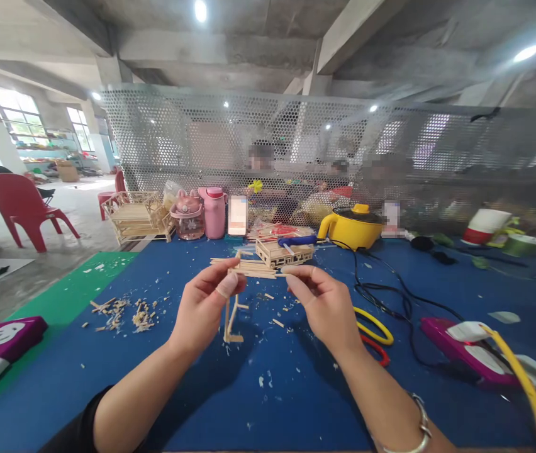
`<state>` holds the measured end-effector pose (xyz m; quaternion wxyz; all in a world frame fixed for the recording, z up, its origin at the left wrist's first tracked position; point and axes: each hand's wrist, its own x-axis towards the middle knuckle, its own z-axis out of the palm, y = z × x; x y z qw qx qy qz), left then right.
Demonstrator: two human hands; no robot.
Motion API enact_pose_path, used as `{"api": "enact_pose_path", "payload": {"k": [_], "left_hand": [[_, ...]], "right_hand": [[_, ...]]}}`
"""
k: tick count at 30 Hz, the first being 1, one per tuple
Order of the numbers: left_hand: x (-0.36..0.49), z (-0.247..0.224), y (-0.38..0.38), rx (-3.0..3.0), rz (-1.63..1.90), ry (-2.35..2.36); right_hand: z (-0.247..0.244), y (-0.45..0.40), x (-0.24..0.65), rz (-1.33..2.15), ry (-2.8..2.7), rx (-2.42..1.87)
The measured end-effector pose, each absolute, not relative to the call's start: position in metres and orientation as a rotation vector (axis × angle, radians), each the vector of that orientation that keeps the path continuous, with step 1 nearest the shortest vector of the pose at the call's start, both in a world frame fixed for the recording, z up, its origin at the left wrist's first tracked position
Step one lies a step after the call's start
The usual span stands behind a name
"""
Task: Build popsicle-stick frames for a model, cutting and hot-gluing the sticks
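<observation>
My left hand [211,302] pinches a small frame of glued wooden sticks [228,318], which hangs below the fingers above the blue table. Opposite it, my right hand [322,302] is closed in a pinch on a thin wooden stick [281,274] that points toward the left hand. Behind the hands lie a bundle of wooden sticks [253,269] and a box-like stick model [284,255]. A blue glue gun [296,241] rests on that model. Partly hidden by my right wrist are a yellow loop handle [376,324] and a red one.
Stick offcuts [117,313] lie on the blue table [258,415] to the left. At the back stand a pink flask [214,212], a phone [238,215] and a yellow electric pot [355,228]. Black cables [404,302] and a purple power strip [469,352] are at right.
</observation>
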<state>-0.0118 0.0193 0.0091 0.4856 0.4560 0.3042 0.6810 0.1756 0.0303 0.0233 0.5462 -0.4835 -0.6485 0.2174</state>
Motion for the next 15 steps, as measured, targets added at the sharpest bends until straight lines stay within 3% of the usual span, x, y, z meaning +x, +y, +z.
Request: {"api": "enact_pose_path", "payload": {"k": [7,11,15], "left_hand": [[-0.019,0.009,0.033,1.017,1.720,0.838],[-0.019,0.007,0.036,0.949,1.684,0.849],[-0.020,0.012,0.032,0.912,1.643,0.821]], "right_hand": [[-0.001,0.055,0.184,0.535,-2.323,-1.437],[-0.009,0.050,0.171,0.371,-2.359,-1.438],[0.014,0.065,0.186,0.106,-2.253,-1.497]]}}
